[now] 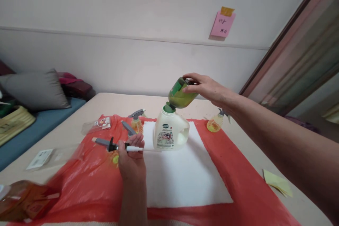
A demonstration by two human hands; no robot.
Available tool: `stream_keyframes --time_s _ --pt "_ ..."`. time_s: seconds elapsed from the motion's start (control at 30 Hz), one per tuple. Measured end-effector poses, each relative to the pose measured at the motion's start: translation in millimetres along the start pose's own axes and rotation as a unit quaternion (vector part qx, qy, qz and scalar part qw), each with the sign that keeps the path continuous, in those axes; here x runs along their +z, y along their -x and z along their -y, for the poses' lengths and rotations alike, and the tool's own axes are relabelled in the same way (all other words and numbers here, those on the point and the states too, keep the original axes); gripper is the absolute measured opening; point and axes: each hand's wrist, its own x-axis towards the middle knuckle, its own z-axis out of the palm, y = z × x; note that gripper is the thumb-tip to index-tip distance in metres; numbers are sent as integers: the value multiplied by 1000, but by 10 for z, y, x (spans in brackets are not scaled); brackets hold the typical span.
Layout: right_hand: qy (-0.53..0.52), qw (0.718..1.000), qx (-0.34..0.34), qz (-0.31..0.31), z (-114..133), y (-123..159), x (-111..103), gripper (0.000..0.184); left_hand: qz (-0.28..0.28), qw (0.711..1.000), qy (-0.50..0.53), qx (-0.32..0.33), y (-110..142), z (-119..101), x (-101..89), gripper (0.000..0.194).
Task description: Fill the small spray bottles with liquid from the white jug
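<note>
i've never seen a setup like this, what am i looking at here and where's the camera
There is no machine here, just a person's two bare hands. The single picture comes from a camera worn on their head, looking forward and down, so the arms reach in from below and the right.

The right hand holds a green bottle, tipped so its neck end is at the mouth of a white jug. The left hand holds a pump with a thin tube.

The jug stands on a white sheet over a red cover. Spray bottles with yellow liquid are on either side.
</note>
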Motion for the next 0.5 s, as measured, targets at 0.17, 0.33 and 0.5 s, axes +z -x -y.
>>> stream_keyframes --time_s 0.17,0.33,0.5 --pt "14 1000 -25 -4 -16 43 32 57 3 1000 4 1 10 -1 6 49" --pt "1 999 -39 -16 -45 112 71 62 3 1000 -4 -1 17 18 4 48" --pt "-32 998 -49 -38 -139 175 79 64 -9 1000 0 -10 28 9 39 48"
